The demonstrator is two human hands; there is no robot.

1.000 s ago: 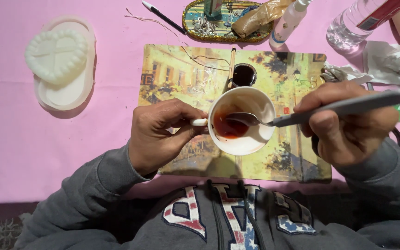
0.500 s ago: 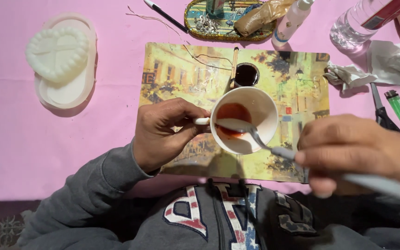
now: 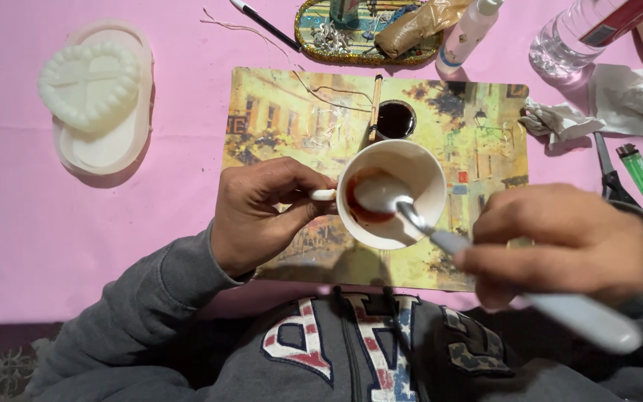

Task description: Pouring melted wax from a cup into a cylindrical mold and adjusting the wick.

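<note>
The left hand [image 3: 262,212] pinches the handle of a white cup [image 3: 390,193], just to its right. The right hand [image 3: 560,242] is closed around a spoon [image 3: 440,238] whose bowl dips into the cup's reddish liquid. Beyond lies a painted placemat [image 3: 478,141] on the pink table [image 3: 76,246].

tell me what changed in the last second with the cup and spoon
The right hand swung the spoon round: its handle pointed right, now it points down toward the person. The cup has tipped, so the red liquid sits at its left wall. The left hand still grips the cup's handle; the placemat and heart mould stayed put.
</note>
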